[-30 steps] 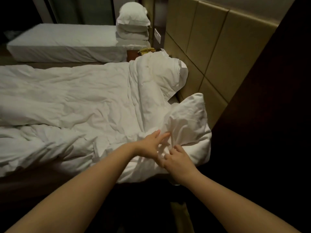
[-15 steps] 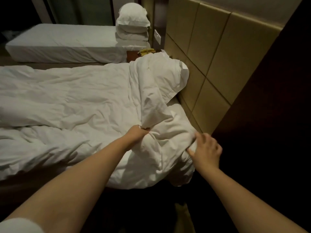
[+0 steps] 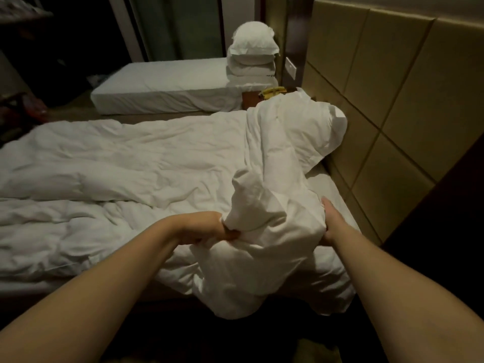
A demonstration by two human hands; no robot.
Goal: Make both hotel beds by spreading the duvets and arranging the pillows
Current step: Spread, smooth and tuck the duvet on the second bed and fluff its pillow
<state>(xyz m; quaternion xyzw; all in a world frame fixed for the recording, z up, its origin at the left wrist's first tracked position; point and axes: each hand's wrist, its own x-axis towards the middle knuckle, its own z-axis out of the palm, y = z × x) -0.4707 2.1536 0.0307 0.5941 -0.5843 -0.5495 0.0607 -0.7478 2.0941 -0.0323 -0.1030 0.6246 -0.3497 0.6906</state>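
Left hand (image 3: pixel 207 230) grips duvet (image 3: pixel 264 247) bunched rightward

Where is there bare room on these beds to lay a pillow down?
The far bed is bare sheet from its foot up to the pillow stack. Nearer, only a strip of mattress between the bunched duvet and the headboard lies free. Crowded: the near corner, where the left hand and right hand grip the duvet.

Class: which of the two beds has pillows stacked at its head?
The far bed, uncovered, with a pillow stack; the near bed lies under a crumpled duvet.
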